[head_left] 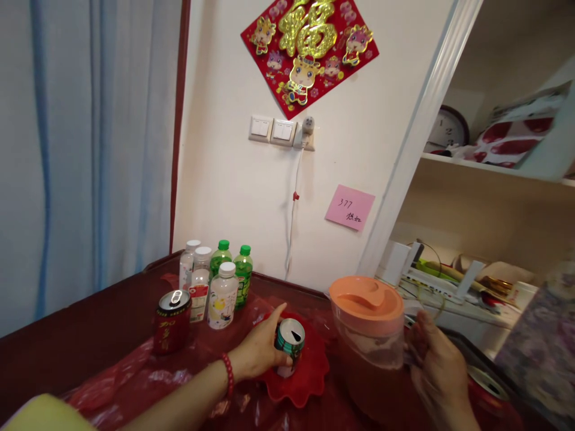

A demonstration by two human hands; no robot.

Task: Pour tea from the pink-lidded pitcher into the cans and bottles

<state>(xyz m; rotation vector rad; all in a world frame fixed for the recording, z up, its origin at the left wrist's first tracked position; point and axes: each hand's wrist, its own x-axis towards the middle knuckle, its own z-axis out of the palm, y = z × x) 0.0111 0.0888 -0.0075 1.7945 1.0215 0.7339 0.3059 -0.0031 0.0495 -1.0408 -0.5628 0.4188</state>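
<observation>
My left hand [263, 347], with a red bead bracelet at the wrist, is wrapped round an opened green-and-white drink can [291, 344]. The can is in or just over a red scalloped dish [309, 365]; whether its base touches is hidden. On the right, my right hand [438, 359] is closed round the handle of a clear plastic pitcher [368, 344]. An orange lid [368, 299] covers the pitcher. Its body looks reddish-brown, and I cannot tell whether that is liquid or the table showing through.
At the left stand a red can [172, 323], white-capped bottles [223, 299] and green-capped bottles [244, 278]. Another red can [485, 386] is beyond my right hand. Red plastic sheeting [130, 395] covers the table. A white cord [293, 221] hangs down the wall; shelves [494, 164] are right.
</observation>
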